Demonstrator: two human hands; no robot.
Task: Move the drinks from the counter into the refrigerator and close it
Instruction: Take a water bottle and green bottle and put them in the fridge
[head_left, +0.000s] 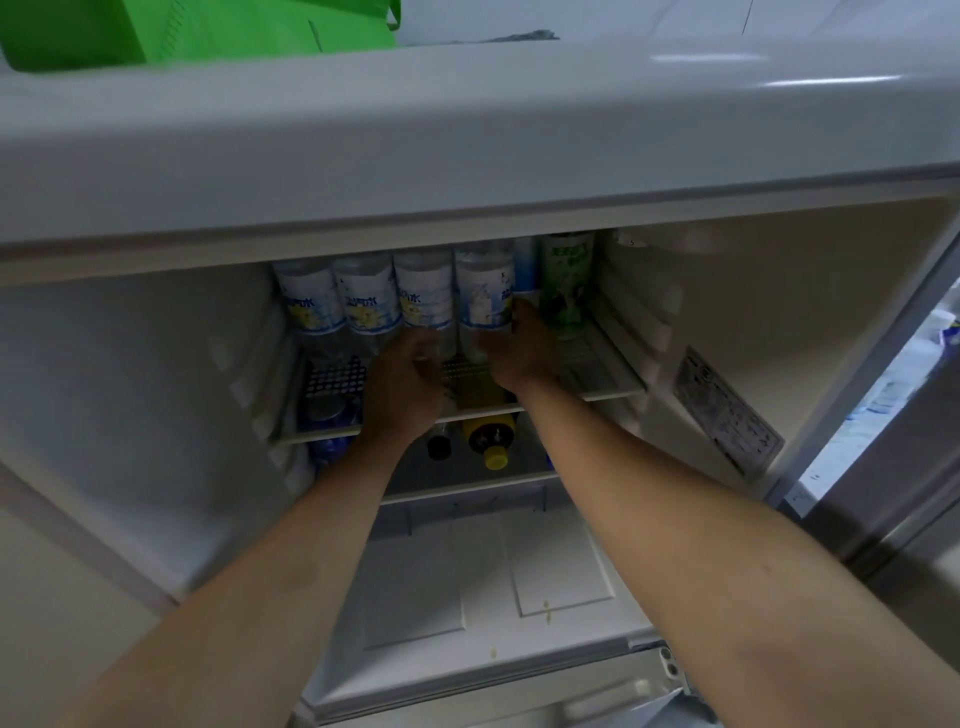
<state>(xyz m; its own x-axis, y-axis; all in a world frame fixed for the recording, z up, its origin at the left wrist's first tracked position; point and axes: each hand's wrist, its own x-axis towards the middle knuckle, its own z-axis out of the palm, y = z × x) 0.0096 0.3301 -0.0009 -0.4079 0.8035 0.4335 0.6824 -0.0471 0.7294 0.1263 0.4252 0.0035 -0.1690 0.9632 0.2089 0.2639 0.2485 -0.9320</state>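
Four clear water bottles (363, 301) with white and blue labels are lined up upright on the top shelf (597, 387) of the open refrigerator (675, 322). The third bottle (423, 301) on that shelf is gripped low down by the left hand (408, 387), the fourth bottle (485, 296) by the right hand (522, 353). A green-labelled bottle (567, 286) is seen at the shelf's right end. Below the shelf, a yellow-capped bottle (491, 439) is laid on its side beside a dark-capped one (439, 447).

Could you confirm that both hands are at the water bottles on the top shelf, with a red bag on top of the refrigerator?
Not quite: in the head view the bag is green, not red. Both hands, left hand and right hand, are at the water bottles on the top shelf.
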